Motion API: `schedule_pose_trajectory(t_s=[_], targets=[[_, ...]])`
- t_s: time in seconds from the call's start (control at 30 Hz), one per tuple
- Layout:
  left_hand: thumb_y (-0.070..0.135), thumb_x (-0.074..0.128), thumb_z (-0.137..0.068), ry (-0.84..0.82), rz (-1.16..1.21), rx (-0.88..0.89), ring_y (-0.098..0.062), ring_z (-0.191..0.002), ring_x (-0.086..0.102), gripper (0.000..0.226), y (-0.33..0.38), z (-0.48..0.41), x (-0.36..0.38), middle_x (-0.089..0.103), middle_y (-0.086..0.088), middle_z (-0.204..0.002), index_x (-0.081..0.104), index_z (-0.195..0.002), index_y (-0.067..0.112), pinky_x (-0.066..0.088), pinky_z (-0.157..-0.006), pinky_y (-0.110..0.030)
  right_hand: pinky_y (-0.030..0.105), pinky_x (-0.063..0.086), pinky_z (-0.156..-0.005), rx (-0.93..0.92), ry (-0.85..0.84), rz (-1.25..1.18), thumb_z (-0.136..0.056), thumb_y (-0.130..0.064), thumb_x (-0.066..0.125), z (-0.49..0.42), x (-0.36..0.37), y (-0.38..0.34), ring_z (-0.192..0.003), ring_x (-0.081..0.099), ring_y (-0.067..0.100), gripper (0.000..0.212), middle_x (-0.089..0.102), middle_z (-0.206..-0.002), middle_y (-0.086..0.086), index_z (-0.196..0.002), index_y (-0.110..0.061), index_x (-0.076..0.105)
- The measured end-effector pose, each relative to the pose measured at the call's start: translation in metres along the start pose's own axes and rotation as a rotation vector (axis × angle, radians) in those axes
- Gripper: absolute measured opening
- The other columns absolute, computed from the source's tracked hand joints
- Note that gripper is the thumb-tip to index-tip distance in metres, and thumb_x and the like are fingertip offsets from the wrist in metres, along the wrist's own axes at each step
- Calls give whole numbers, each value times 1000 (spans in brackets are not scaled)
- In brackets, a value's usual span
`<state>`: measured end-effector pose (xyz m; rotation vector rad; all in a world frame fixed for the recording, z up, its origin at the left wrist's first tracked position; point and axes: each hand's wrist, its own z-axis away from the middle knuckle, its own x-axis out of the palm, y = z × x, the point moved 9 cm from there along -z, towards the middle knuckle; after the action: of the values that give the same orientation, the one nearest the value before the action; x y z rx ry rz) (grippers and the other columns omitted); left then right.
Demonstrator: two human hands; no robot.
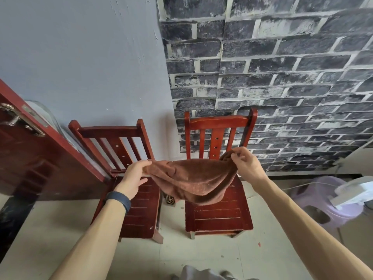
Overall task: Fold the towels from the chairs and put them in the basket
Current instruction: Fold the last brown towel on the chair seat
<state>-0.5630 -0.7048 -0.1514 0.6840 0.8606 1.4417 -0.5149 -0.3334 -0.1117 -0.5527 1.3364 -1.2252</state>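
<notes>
Outstretched left hand [134, 178] and right hand [247, 164], fingers [146, 163] pinching brown towel [193, 178] corners, sagging over red chair [220, 215]

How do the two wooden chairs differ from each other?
The left chair stands turned at an angle beside the red door; the right chair faces the camera squarely. The left chair backs onto the plain grey wall, the right chair onto the brick-patterned wall. The brown towel, pinched by the left hand and right hand, hangs mostly before the right chair. Both are red-brown with slatted backs.
</notes>
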Motion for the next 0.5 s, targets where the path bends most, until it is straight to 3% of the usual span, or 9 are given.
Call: schedule_pose_trajectory(t_s=[0.17, 0.3, 0.4, 0.5], targets=[[29, 64, -94, -13, 3, 38, -25, -111, 63, 22, 7, 0, -5, 71, -8, -113, 68, -110, 15, 39, -100, -40, 35, 53, -75, 33, 227, 93, -101, -28, 51, -15, -37, 7, -87, 65, 26, 17, 64, -102, 4, -115, -24, 59], [17, 66, -94, 13, 193, 73, -22, -119, 59, 15, 8, -4, -14, 70, -5, -117, 66, -109, 17, 38, -108, -41, 42, 58, -76, 138, 350, -82, -94, -26, 60, -26, -60, 20, -84, 65, 25, 10, 67, -105, 11, -104, -23, 61], [14, 67, -93, -20, 230, 69, -22, -114, 63, 12, 12, 0, 0, 72, -5, -112, 66, -105, 15, 40, -108, -42, 29, 51, -60, 176, 234, -221, -94, -20, 64, -32, -47, 20, -75, 60, 16, 12, 65, -103, 9, -105, -16, 65], [11, 69, -91, -5, 274, 92, -20, -105, 68, 12, 19, 2, 4, 73, -5, -104, 65, -100, 16, 42, -107, -42, 26, 46, -65, 57, 65, -106, -83, -3, 71, -36, -37, 8, -82, 60, 16, 37, 64, -103, 4, -117, -17, 66]])
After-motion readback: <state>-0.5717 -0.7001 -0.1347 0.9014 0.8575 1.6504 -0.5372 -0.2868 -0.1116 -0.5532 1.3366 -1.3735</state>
